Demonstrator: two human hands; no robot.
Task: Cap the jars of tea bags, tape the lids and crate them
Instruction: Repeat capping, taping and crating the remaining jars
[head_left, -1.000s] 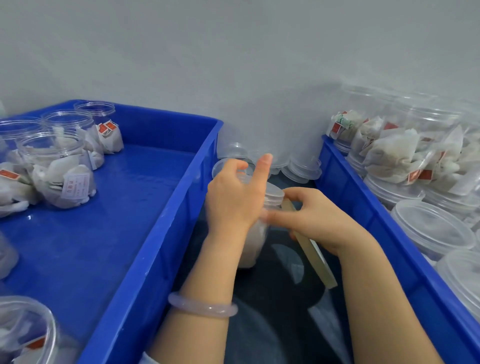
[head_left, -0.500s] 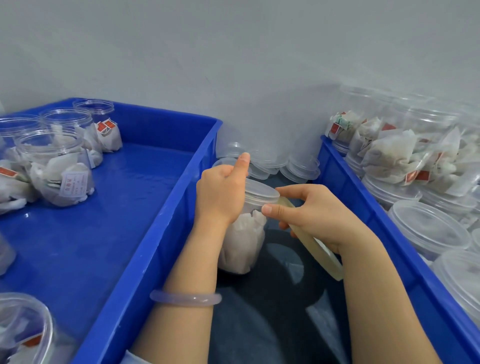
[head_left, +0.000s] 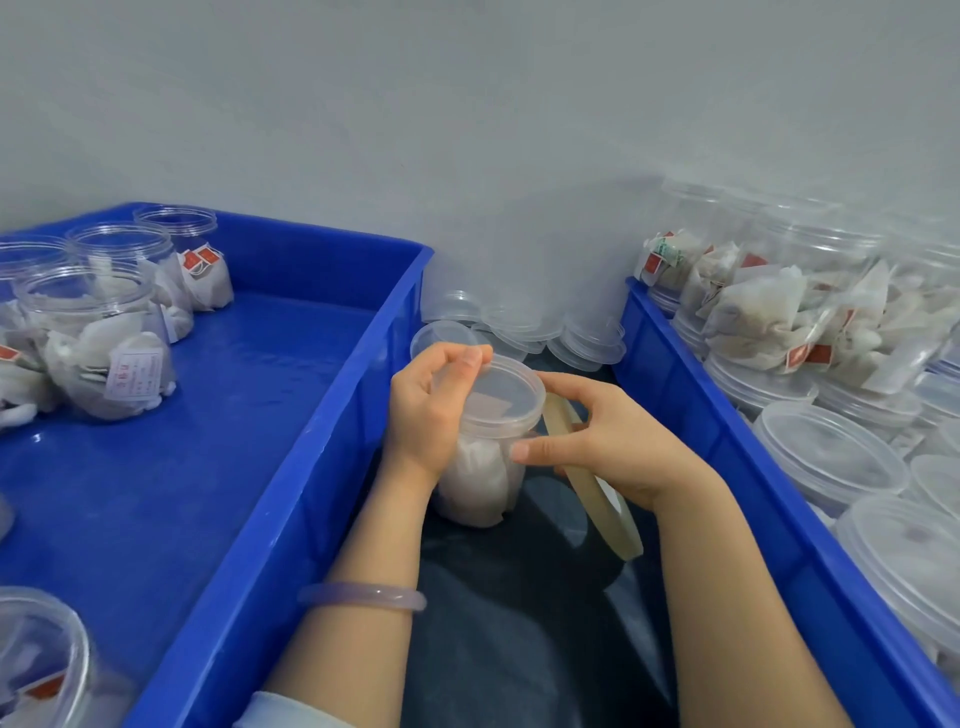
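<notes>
A clear jar of tea bags (head_left: 480, 475) sits on my lap between two blue crates, capped with a clear lid (head_left: 501, 392). My left hand (head_left: 431, 410) wraps the jar's left side, thumb and fingertips on the lid's rim. My right hand (head_left: 608, 441) touches the jar's right side just under the lid, and a thin roll of clear tape (head_left: 592, 486) hangs around its fingers.
The left blue crate (head_left: 332, 431) holds several uncapped jars of tea bags (head_left: 104, 353). In the right blue crate (head_left: 727, 426) lie several capped jars (head_left: 831, 457), some stacked. Loose clear lids (head_left: 587, 340) are piled against the grey wall behind the jar.
The jar has turned in my hands and its lid top now faces me. My left hand slid from covering the lid to its left rim; my right hand stayed at the right side with the tape.
</notes>
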